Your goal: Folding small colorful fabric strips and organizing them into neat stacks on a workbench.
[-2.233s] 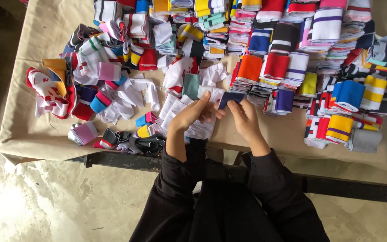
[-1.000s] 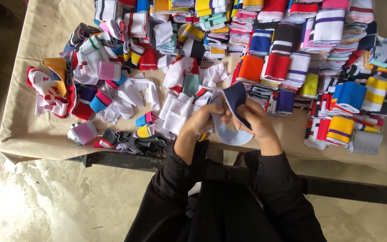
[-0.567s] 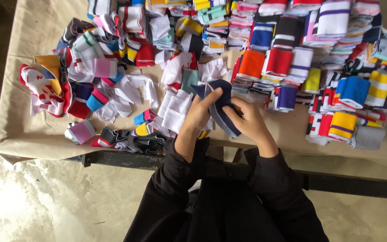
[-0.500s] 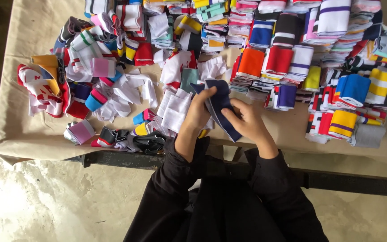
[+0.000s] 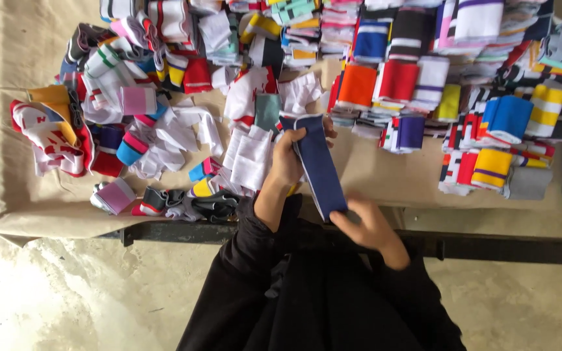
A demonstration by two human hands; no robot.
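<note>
A long dark blue sock [image 5: 319, 166] is stretched between my two hands above the near edge of the table. My left hand [image 5: 289, 158] grips its upper end, close to a white folded sock [image 5: 250, 156] on the table. My right hand [image 5: 367, 224] pinches its lower end, nearer my body, just past the table edge. My black sleeves cover both arms.
A beige-covered table [image 5: 385, 179] holds a loose heap of mixed socks [image 5: 131, 123] on the left and neat stacks of folded coloured socks [image 5: 463, 97] at the back and right. A dark metal bar [image 5: 502, 247] runs under the front edge. Concrete floor lies below.
The dark blue sock was bunched between both hands over the table; now it is pulled out long, with my right hand drawn back toward my body and the left at the top end.
</note>
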